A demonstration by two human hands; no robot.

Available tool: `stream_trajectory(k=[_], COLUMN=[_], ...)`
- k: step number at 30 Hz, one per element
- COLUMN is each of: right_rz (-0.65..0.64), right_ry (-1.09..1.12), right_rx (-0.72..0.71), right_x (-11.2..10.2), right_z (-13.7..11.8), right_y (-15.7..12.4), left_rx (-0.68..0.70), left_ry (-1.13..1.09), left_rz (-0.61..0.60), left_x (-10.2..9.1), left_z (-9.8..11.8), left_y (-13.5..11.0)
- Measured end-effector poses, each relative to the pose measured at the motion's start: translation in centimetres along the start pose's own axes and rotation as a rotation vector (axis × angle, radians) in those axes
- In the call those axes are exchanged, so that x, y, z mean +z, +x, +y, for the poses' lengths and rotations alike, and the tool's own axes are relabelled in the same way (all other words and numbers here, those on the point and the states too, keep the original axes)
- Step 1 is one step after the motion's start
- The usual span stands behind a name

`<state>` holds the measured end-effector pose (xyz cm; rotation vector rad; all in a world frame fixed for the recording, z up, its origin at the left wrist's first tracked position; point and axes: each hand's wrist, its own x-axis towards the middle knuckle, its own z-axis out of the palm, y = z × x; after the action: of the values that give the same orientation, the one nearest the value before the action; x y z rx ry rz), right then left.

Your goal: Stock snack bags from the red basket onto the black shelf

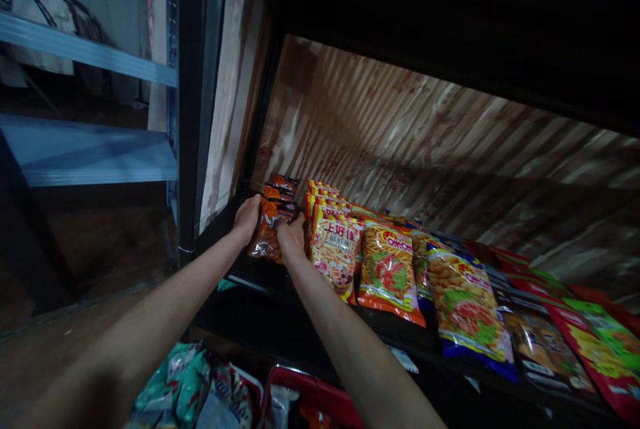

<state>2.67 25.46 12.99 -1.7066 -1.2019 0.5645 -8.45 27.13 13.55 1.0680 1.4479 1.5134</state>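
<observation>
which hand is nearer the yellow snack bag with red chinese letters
Right. The right hand grips the orange snack bag on its right edge, just beside the yellow bag. The left hand holds the orange bag's far left edge, farther away.

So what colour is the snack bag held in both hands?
Orange with dark patches, the snack bag shows best in the head view.

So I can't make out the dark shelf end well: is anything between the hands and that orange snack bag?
Nothing visible. The left hand and right hand already grip the orange snack bag by its sides at the far left of the shelf. The yellow snack bags stand just beside the right hand, not between.
</observation>
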Motion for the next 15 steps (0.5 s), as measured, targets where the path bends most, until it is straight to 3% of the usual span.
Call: stream_trajectory(k=[5,15], right_rz=[0.0,0.092], right_ry=[0.05,0.061], right_rx=[-0.105,-0.053], right_x=[0.4,0.8], right_z=[1.2,1.2], right_y=[1.5,2.7], left_rx=[-0.239,-0.263], left_ry=[-0.281,-0.432], left_rz=[-0.073,-0.087], left_x=[1.6,3.4], left_z=[0.1,-1.2], left_y=[3.5,6.8])
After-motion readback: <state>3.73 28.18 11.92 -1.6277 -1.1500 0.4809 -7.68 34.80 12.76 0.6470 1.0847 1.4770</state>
